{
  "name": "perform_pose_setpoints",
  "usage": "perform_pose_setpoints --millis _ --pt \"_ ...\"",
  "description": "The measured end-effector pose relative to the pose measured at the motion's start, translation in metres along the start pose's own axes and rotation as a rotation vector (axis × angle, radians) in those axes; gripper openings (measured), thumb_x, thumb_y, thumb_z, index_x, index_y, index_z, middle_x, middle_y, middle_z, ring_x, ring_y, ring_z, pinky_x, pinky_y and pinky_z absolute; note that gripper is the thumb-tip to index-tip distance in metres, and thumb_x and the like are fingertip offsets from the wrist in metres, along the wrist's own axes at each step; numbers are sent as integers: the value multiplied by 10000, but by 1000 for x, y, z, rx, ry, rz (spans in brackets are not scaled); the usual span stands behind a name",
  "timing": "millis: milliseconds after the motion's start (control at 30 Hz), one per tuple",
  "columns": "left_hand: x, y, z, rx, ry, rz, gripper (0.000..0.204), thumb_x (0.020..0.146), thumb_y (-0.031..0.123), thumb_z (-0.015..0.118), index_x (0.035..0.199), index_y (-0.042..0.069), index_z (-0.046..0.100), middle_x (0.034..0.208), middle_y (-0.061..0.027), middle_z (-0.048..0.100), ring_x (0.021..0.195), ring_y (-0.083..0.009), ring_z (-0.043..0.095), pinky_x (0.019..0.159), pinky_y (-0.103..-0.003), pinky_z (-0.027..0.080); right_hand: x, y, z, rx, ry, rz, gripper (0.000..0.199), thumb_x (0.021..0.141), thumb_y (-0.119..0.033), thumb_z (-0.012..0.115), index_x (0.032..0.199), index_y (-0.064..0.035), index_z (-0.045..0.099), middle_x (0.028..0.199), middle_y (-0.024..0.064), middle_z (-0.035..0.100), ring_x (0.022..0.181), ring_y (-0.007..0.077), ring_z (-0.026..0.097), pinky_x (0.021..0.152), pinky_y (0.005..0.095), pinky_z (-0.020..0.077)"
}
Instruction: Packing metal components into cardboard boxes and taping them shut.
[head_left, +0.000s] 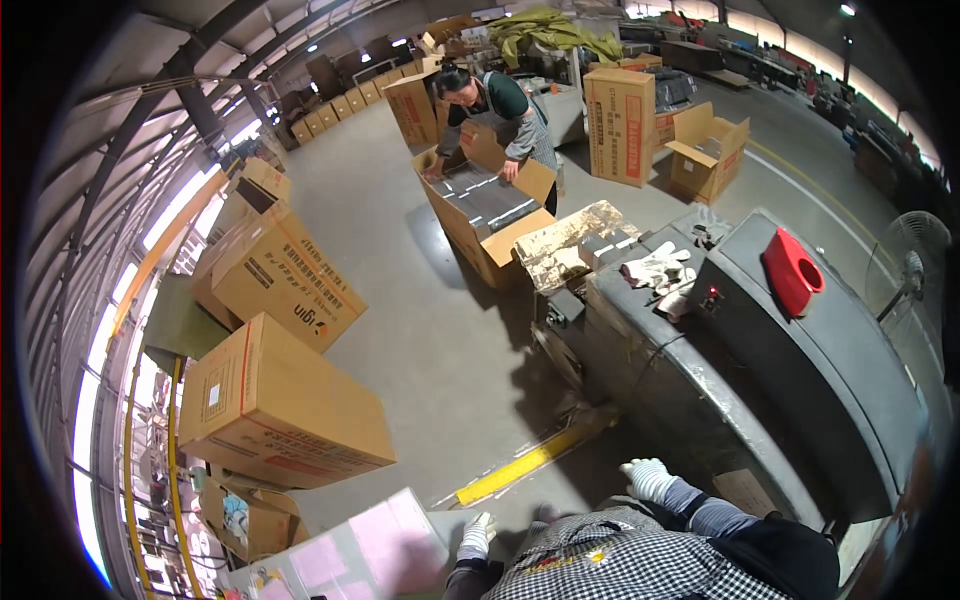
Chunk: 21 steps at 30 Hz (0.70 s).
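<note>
Cartons (300,390) left, machine (690,385) right, gloves (657,267) on machine

A grey floor (390,330), a grey bench (650,330) and a pale table (335,528) with their loads.
On the floor stand a large closed carton (300,420), a tall upright box (618,125) and an open box (705,160); a yellow stripe (515,470) marks it. White gloves (657,268) lie bunched on the bench, a red funnel-shaped piece (792,272) on the dark casing (840,330) beside it, pink sheets (395,540) on the table.
</note>
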<state>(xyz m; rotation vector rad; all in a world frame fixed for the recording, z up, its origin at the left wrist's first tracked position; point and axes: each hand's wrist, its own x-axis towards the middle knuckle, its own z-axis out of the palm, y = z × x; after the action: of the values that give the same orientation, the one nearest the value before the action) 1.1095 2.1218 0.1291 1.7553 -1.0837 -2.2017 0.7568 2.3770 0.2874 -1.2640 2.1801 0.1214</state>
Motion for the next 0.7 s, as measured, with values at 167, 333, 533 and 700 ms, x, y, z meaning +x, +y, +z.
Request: perform_pose_setpoints --millis 167,333,533,700 --pt "69 53 -9 142 -40 -1 470 889 305 570 1290 88 459 1188 -128 579 1060 -272 572 892 -423 454 35 23 28 124 -110 332 470 757 -252 618 1205 -123 558 1218 124 566 1129 287 552 926 413 451" --pt "137 121 31 295 -91 -46 420 875 306 591 1236 107 509 1093 -81 622 969 -234 604 811 -399 490 49 66 101 367 -305 632 490 751 -298 624 1207 -129 571 1217 145 577 1124 298 555 928 401 464" --pt "197 187 40 505 -154 62 255 849 270 617 1039 101 640 866 -44 652 760 -168 600 662 -314 472 110 136 258 404 -335 543 362 822 -362 536 1056 -120 667 1110 179 622 1078 321 578 878 400 471" --pt "248 273 41 1312 -168 360 396 852 364 578 1116 73 626 1102 -125 644 1025 -276 598 914 -352 441 241 39 48 445 -395 529 342 722 -280 645 1010 -101 685 1087 184 629 1051 332 589 861 394 483"
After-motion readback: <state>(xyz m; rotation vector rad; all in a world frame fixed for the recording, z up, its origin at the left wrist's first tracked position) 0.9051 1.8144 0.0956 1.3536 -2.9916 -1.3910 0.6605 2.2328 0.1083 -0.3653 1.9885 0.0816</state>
